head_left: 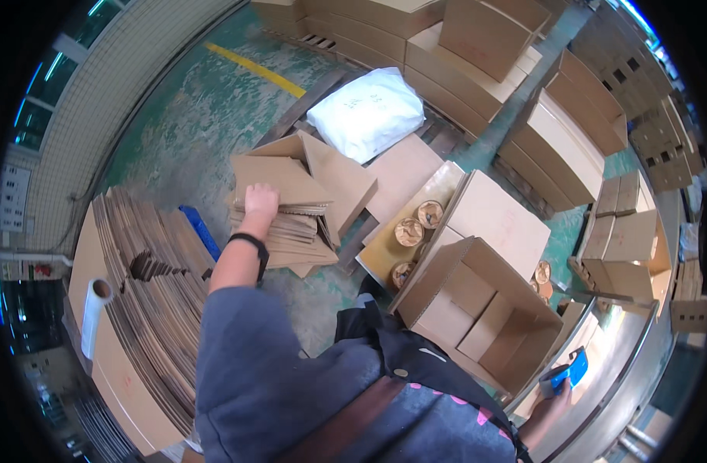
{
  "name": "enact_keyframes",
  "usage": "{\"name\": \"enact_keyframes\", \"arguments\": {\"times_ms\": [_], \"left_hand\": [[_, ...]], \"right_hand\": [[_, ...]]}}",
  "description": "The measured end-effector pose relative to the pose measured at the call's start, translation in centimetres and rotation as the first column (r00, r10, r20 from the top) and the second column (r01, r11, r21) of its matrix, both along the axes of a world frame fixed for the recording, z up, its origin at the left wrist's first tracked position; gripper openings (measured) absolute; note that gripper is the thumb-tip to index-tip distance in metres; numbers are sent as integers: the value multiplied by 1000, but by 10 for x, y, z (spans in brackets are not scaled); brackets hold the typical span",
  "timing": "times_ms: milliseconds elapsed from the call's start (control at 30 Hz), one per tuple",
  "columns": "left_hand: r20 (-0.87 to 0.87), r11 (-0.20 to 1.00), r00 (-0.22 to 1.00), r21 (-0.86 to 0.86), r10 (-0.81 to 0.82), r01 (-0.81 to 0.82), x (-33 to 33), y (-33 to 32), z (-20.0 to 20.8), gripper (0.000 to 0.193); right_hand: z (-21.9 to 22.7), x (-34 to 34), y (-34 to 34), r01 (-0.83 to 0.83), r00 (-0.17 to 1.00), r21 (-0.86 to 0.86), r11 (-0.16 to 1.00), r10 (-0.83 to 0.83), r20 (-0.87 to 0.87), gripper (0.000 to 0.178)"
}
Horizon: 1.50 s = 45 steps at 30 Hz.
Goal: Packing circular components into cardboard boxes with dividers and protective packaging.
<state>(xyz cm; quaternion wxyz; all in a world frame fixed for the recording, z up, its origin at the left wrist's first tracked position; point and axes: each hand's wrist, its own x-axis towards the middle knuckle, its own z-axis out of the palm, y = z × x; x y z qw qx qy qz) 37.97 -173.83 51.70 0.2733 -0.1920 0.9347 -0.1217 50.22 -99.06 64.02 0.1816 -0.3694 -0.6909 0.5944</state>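
Observation:
My left hand (pixel 261 202) reaches out to a pile of flat cardboard sheets (pixel 280 176), its fingers curled over the edge of the top ones. The pile leans into an open cardboard carton (pixel 346 185) lying on its side. At the lower right, my right hand (pixel 553 407) grips a blue tape dispenser (pixel 573 370) beside a metal-edged bench (pixel 612 363). Between my arms, close to my body, stands an open carton (pixel 485 312) with its inner flaps showing. It rests next to a flat cardboard panel (pixel 496 220).
Folded cartons (pixel 164 301) stand in a long row at my left, with a white film roll (pixel 95 309) beside them. Several tape rolls (pixel 409 231) lie on a board ahead. A white sack (pixel 367 112) sits on a pallet, and stacked cartons (pixel 454 85) stand farther off.

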Motion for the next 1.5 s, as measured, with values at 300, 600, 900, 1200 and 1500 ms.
{"name": "enact_keyframes", "arguments": {"times_ms": [300,600,900,1200,1500], "left_hand": [[-679,545,509,732,529,410,43,51,220,26],[89,-136,916,990,391,-38,56,268,209,37],[304,-95,858,952,414,-291,51,433,24,32],[406,795,687,222,-602,565,24,488,-42,43],[528,655,618,755,-582,-28,36,474,-91,61]], "right_hand": [[-17,34,21,246,962,-69,967,-252,-101,31],[-24,96,88,361,899,-190,913,-395,-189,20],[-60,195,146,513,815,-234,826,-554,-167,22],[-47,189,118,463,875,-160,872,-478,-71,23],[-18,6,43,-422,871,84,903,429,-238,32]]}}
